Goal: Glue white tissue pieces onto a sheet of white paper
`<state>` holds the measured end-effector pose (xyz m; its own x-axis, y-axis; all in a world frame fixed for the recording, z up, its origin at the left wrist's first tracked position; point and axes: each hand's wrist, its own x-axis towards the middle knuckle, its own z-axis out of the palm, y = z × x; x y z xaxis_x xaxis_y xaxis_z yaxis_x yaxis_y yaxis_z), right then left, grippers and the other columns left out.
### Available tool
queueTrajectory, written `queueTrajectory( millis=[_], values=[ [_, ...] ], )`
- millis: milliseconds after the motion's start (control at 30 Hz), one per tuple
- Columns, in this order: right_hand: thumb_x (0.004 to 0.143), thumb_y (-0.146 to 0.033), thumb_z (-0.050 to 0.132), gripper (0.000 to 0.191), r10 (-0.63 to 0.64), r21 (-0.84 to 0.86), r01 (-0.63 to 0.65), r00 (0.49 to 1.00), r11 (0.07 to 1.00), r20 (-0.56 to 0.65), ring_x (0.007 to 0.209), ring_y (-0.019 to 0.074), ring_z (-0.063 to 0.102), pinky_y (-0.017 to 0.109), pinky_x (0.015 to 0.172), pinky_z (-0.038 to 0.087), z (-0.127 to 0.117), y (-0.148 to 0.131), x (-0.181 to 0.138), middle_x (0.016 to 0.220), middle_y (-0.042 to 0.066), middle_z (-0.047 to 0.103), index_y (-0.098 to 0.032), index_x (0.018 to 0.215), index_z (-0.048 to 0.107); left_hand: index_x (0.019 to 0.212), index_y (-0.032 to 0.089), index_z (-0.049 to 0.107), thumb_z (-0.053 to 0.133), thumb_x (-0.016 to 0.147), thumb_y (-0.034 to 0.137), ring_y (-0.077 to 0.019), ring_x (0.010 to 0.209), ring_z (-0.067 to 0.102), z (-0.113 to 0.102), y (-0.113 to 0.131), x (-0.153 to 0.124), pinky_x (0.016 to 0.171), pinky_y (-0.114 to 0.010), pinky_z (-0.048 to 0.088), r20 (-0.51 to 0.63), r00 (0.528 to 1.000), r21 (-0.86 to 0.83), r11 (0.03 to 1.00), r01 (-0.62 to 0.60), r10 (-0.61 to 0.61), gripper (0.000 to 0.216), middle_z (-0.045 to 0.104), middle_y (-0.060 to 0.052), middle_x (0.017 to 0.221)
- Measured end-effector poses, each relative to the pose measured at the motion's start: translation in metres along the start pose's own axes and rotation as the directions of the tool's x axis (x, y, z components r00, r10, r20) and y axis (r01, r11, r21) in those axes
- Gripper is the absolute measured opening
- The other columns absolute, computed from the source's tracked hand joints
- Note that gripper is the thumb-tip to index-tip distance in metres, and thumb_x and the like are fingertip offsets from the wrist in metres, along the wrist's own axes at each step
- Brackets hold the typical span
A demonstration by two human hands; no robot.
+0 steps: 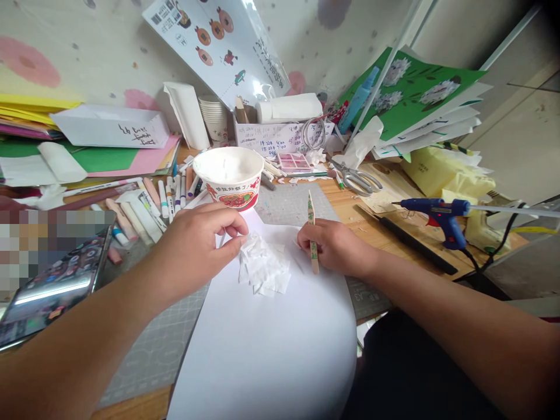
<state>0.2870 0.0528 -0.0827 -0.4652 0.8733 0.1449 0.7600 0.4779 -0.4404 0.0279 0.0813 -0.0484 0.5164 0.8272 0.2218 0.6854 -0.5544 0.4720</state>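
My left hand (203,236) is at the left edge of a loose pile of small torn white paper pieces (265,265), thumb and forefinger pinched together. Whatever lies between those fingertips is too small to make out. The pile rests on a large white paper sheet (266,350). Right of the pile, my right hand (339,245) is closed around a flat wooden-coloured stick (311,219) with green markings, its pointed end facing away from me. Just behind the hands stands a white paper bowl (234,197) with a red printed side.
A blue glue gun (446,216) lies at right beside a long black bar (413,242). Scissors (359,178) lie behind my right hand. Several markers (168,195) and a phone (56,286) are at left. A grey cutting mat (149,347) lies under the sheet.
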Motion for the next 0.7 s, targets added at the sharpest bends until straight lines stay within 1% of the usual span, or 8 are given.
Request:
queueTrajectory(
  millis=[100, 200, 300, 367, 433, 500, 633, 700],
  values=[
    [0.069, -0.002, 0.055, 0.015, 0.028, 0.177, -0.011, 0.995, 0.984, -0.092, 0.065, 0.0123, 0.054, 0.023, 0.063, 0.042, 0.001, -0.004, 0.0, 0.072, 0.001, 0.062, -0.017, 0.07, 0.055, 0.083, 0.023, 0.063, 0.053, 0.08, 0.029, -0.0198, 0.084, 0.059, 0.001, 0.004, -0.002, 0.072, -0.031, 0.045, 0.015, 0.999, -0.015, 0.999, -0.032, 0.032, 0.012, 0.065, -0.002, 0.089],
    [0.073, -0.012, 0.061, 0.009, 0.047, 0.481, 0.033, 0.987, 0.876, -0.153, 0.068, 0.0119, 0.058, 0.024, 0.066, 0.046, 0.002, -0.021, 0.002, 0.074, 0.0, 0.064, -0.018, 0.071, 0.055, 0.097, 0.022, 0.063, 0.055, 0.08, 0.028, -0.0231, 0.1, 0.058, 0.004, 0.009, -0.004, 0.089, -0.035, 0.045, 0.021, 0.991, -0.032, 0.99, -0.134, 0.135, 0.019, 0.065, -0.004, 0.101],
    [0.072, -0.013, 0.063, 0.011, 0.046, 0.621, 0.045, 0.991, 0.782, -0.129, 0.064, 0.0103, 0.056, 0.024, 0.064, 0.045, 0.007, -0.041, 0.007, 0.07, -0.002, 0.062, -0.018, 0.069, 0.054, 0.105, 0.024, 0.063, 0.061, 0.078, 0.03, -0.0248, 0.113, 0.053, 0.005, 0.011, -0.005, 0.099, -0.038, 0.04, 0.048, 0.975, -0.073, 0.974, -0.213, 0.217, 0.028, 0.062, -0.005, 0.113],
    [0.071, -0.013, 0.064, 0.012, 0.055, 0.671, 0.024, 0.994, 0.741, -0.096, 0.062, 0.0093, 0.054, 0.023, 0.062, 0.044, 0.011, -0.05, 0.011, 0.068, -0.003, 0.059, -0.018, 0.068, 0.054, 0.097, 0.024, 0.065, 0.063, 0.078, 0.029, -0.0233, 0.111, 0.054, 0.003, 0.012, -0.005, 0.098, -0.036, 0.04, 0.066, 0.97, -0.106, 0.968, -0.227, 0.235, 0.02, 0.06, -0.004, 0.113],
    [0.071, -0.014, 0.065, 0.012, 0.064, 0.716, -0.007, 0.997, 0.698, -0.053, 0.061, 0.0088, 0.053, 0.022, 0.06, 0.043, 0.014, -0.054, 0.014, 0.067, -0.004, 0.058, -0.017, 0.067, 0.054, 0.081, 0.023, 0.066, 0.062, 0.079, 0.028, -0.0206, 0.101, 0.057, 0.001, 0.012, -0.003, 0.091, -0.033, 0.042, 0.088, 0.968, -0.133, 0.966, -0.221, 0.233, 0.008, 0.061, -0.003, 0.102],
    [0.071, -0.014, 0.066, 0.012, 0.074, 0.755, -0.032, 0.997, 0.655, -0.023, 0.061, 0.0085, 0.052, 0.022, 0.059, 0.043, 0.015, -0.052, 0.017, 0.068, -0.003, 0.059, -0.017, 0.068, 0.055, 0.07, 0.022, 0.064, 0.059, 0.08, 0.028, -0.0185, 0.09, 0.058, -0.002, 0.01, -0.001, 0.082, -0.031, 0.043, 0.153, 0.969, -0.148, 0.974, -0.17, 0.192, 0.013, 0.061, -0.001, 0.089],
    [0.083, -0.023, 0.063, 0.008, 0.079, 0.822, -0.003, 0.996, 0.57, -0.051, 0.068, 0.0101, 0.057, 0.024, 0.065, 0.047, 0.008, -0.043, 0.014, 0.077, 0.0, 0.062, -0.016, 0.085, 0.06, 0.072, 0.024, 0.065, 0.059, 0.078, 0.032, -0.0188, 0.082, 0.059, -0.003, -0.002, 0.002, 0.073, -0.03, 0.044, 0.323, 0.946, -0.093, 0.995, 0.035, -0.003, 0.012, 0.062, 0.0, 0.085],
    [0.093, -0.03, 0.052, 0.019, 0.065, 0.799, 0.014, 0.996, 0.601, -0.066, 0.067, 0.0109, 0.058, 0.025, 0.064, 0.048, 0.001, -0.04, 0.009, 0.075, 0.0, 0.062, -0.016, 0.102, 0.061, 0.073, 0.025, 0.066, 0.059, 0.076, 0.035, -0.0201, 0.083, 0.059, -0.004, -0.009, 0.002, 0.071, -0.03, 0.045, 0.338, 0.936, -0.03, 0.993, 0.115, -0.098, 0.013, 0.062, 0.0, 0.087]
  ],
)
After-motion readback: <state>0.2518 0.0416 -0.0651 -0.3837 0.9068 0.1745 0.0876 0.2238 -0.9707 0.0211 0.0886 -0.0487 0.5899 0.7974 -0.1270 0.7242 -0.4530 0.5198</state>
